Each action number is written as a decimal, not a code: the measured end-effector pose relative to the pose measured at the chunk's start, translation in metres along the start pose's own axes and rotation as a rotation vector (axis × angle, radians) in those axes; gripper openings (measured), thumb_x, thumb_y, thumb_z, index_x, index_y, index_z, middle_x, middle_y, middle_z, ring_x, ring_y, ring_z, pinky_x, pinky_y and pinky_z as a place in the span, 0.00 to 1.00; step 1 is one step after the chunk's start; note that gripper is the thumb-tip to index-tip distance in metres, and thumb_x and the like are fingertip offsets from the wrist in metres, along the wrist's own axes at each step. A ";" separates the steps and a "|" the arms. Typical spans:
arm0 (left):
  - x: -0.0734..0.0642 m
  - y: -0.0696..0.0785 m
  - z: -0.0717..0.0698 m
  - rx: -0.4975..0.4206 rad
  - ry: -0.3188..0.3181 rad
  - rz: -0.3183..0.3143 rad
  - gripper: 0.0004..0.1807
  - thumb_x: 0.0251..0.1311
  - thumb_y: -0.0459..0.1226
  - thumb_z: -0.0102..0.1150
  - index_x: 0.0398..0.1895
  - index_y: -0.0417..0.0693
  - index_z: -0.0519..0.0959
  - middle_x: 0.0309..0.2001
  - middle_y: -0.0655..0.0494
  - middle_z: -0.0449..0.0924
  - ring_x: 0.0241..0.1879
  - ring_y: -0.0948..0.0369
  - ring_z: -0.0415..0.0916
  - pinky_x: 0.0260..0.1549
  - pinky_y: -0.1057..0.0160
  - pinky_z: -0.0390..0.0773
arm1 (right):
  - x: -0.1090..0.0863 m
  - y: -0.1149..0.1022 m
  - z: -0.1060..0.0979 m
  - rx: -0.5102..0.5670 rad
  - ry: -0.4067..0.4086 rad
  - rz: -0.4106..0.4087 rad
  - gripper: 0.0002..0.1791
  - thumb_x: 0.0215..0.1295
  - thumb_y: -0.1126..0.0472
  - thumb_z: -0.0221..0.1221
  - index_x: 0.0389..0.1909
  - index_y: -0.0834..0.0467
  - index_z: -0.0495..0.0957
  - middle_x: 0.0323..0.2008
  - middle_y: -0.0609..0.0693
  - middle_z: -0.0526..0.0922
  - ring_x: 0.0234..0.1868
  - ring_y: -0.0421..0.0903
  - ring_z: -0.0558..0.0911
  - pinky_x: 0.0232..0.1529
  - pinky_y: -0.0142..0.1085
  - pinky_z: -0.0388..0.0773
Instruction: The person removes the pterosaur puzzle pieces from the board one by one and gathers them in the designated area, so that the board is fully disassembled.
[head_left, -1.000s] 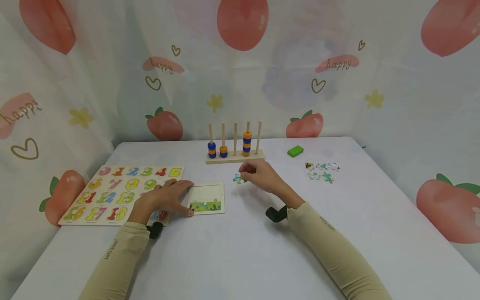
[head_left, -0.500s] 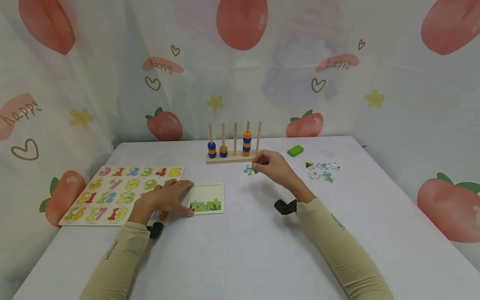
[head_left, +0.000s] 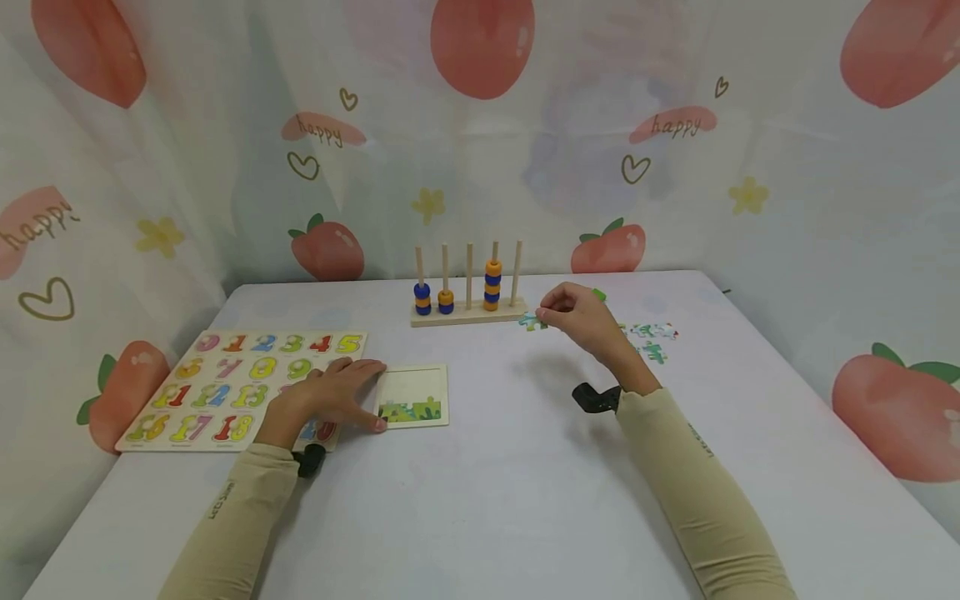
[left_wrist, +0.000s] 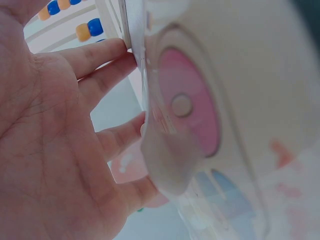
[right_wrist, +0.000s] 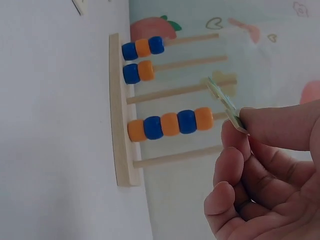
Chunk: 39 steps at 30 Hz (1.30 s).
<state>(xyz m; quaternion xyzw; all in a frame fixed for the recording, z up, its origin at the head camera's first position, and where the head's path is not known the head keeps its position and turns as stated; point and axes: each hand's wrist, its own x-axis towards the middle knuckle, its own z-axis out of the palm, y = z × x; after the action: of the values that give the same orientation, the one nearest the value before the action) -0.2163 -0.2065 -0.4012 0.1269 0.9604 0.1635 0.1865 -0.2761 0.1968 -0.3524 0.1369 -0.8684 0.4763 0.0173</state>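
Note:
In the head view my right hand (head_left: 588, 325) pinches a jigsaw piece (head_left: 530, 322) between thumb and index finger, held up above the table. The right wrist view shows this piece (right_wrist: 222, 97) almost edge-on, the other fingers curled beneath. My left hand (head_left: 333, 394) has its fingers spread, with thumb and fingertips at the left side of a small puzzle tray (head_left: 411, 382). Green scenery pieces fill the tray's bottom strip. Part of the number board (head_left: 180, 447) lies under the left hand, which hides some of its numbers.
A bead-peg counting stand (head_left: 468, 317) with blue and orange beads stands at the back. Several loose jigsaw pieces (head_left: 654, 332) lie to the right, partly behind the right hand. A green block (head_left: 599, 294) shows only a corner past that hand.
My right hand has moved to the right and away from me, carrying the jigsaw piece, and now covers most of the green block. The left hand has stayed at the tray.

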 end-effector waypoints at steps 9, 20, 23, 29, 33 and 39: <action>-0.005 0.005 -0.006 0.025 -0.020 -0.011 0.58 0.57 0.60 0.77 0.86 0.50 0.59 0.84 0.41 0.53 0.82 0.36 0.42 0.71 0.20 0.48 | -0.003 0.006 -0.021 0.027 0.061 -0.020 0.11 0.77 0.63 0.64 0.50 0.69 0.80 0.44 0.63 0.86 0.44 0.54 0.79 0.47 0.43 0.77; -0.009 0.010 -0.009 0.029 -0.009 0.020 0.57 0.57 0.58 0.78 0.85 0.48 0.60 0.83 0.41 0.56 0.81 0.35 0.45 0.72 0.22 0.47 | -0.006 0.017 -0.046 0.030 0.132 0.043 0.14 0.80 0.60 0.61 0.54 0.69 0.79 0.46 0.60 0.85 0.42 0.50 0.77 0.34 0.31 0.76; -0.009 0.011 -0.009 0.028 -0.009 0.020 0.57 0.57 0.58 0.78 0.85 0.48 0.60 0.83 0.41 0.56 0.81 0.35 0.44 0.72 0.22 0.48 | -0.009 0.020 -0.053 0.032 0.148 0.065 0.16 0.81 0.59 0.60 0.55 0.69 0.78 0.47 0.59 0.84 0.42 0.50 0.76 0.32 0.31 0.77; -0.006 0.009 -0.007 0.020 -0.018 0.028 0.58 0.57 0.58 0.78 0.85 0.47 0.60 0.83 0.42 0.55 0.81 0.35 0.43 0.73 0.23 0.46 | -0.012 0.027 -0.063 0.050 0.184 0.093 0.17 0.82 0.60 0.59 0.58 0.70 0.77 0.49 0.59 0.82 0.45 0.47 0.78 0.41 0.29 0.77; -0.003 0.005 -0.004 0.012 -0.022 0.023 0.57 0.58 0.57 0.77 0.86 0.48 0.59 0.84 0.43 0.54 0.82 0.36 0.42 0.74 0.24 0.44 | -0.014 0.032 -0.070 0.057 0.232 0.125 0.16 0.82 0.59 0.59 0.57 0.69 0.77 0.44 0.52 0.82 0.45 0.48 0.78 0.40 0.29 0.76; -0.002 0.004 -0.005 0.013 -0.026 0.023 0.57 0.58 0.58 0.76 0.86 0.48 0.59 0.84 0.43 0.54 0.82 0.37 0.42 0.74 0.25 0.44 | -0.018 0.042 -0.081 0.030 0.293 0.165 0.18 0.83 0.58 0.58 0.58 0.69 0.77 0.48 0.55 0.81 0.48 0.52 0.78 0.41 0.29 0.76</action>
<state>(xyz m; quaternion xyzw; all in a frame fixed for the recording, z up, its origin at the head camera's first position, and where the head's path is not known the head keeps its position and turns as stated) -0.2156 -0.2048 -0.3947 0.1415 0.9574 0.1575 0.1964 -0.2771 0.2891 -0.3457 -0.0056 -0.8577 0.5038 0.1025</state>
